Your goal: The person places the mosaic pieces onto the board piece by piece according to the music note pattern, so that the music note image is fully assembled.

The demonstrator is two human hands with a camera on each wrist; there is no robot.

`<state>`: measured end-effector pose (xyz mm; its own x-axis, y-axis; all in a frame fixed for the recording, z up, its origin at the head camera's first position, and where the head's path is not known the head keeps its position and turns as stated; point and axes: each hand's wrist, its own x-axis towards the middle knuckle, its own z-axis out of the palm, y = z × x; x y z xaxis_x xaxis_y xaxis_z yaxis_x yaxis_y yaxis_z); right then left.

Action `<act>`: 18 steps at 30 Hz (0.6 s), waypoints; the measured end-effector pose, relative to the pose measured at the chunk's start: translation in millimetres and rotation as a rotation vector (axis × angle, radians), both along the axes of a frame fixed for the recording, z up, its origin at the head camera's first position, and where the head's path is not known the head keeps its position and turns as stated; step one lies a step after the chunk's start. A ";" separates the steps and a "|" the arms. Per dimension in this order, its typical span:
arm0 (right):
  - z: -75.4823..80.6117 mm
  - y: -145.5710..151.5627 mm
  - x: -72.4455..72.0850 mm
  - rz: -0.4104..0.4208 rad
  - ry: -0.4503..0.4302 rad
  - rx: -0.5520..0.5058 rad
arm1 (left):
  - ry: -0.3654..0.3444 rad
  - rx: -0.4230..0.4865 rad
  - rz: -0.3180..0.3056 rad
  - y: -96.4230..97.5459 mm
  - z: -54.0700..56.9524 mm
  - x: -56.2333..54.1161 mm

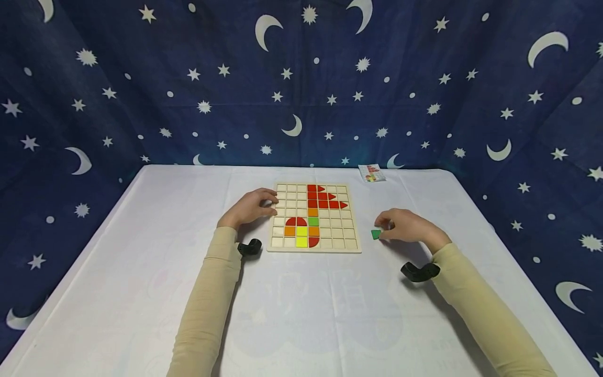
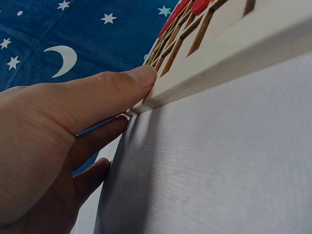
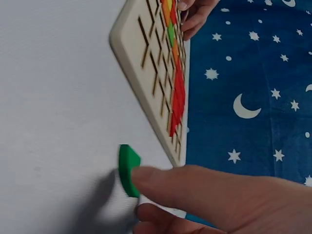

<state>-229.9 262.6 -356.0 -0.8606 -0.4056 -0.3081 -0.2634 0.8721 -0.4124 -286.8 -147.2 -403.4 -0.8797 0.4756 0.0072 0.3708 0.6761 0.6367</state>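
Note:
A wooden pattern board (image 1: pixel 332 234) with a square grid lies flat, with red, orange, yellow and green tiles in some cells. My left hand (image 1: pixel 249 206) is at its left side, thumb and fingertips touching the edge. In the left wrist view the thumb (image 2: pixel 112 87) lies nearly straight on the rim, while other fingers hang below it. My right hand (image 1: pixel 406 226), to the right of the board, pinches a dark green tile (image 1: pixel 375 234) just above the tabletop. In the right wrist view that green tile (image 3: pixel 127 170) shows a curved edge; the fingertips behind it are partly hidden.
A small pattern card (image 1: pixel 372 173) showing a similar design lies at the back edge of the white-covered table (image 1: pixel 301 314). A dark blue curtain (image 1: pixel 226 125) with moons and stars hangs behind it. Black wrist mounts (image 1: pixel 421 272) sit on both sleeves.

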 end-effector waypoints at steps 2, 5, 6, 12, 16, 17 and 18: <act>-3.2 1.5 0.3 0.020 0.001 -0.004 | 0.001 -0.001 -0.001 -0.2 -0.7 -0.1; -8.7 1.4 1.4 0.025 0.030 -0.023 | 0.007 -0.004 -0.003 -0.4 -1.8 -0.8; -10.2 1.0 1.9 0.024 0.043 -0.032 | 0.006 -0.004 -0.001 -0.4 -2.2 -1.0; -14.6 -2.1 5.6 0.030 0.104 -0.073 | -0.002 -0.003 -0.003 -1.1 -2.8 -1.1; -14.5 -2.7 7.5 0.038 0.119 -0.085 | -0.002 -0.001 -0.002 -1.1 -2.4 -0.6; -13.8 -2.9 8.0 0.041 0.118 -0.083 | 0.000 -0.001 -0.003 -1.0 -2.2 -0.4; -13.4 -3.0 8.1 0.042 0.118 -0.077 | 0.001 -0.002 -0.002 -1.1 -2.1 -0.4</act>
<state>-221.8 259.6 -369.4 -0.8707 -0.4605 -0.1726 -0.3492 0.8261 -0.4422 -287.2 -148.3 -405.5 -0.8788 0.4771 0.0078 0.3729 0.6764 0.6351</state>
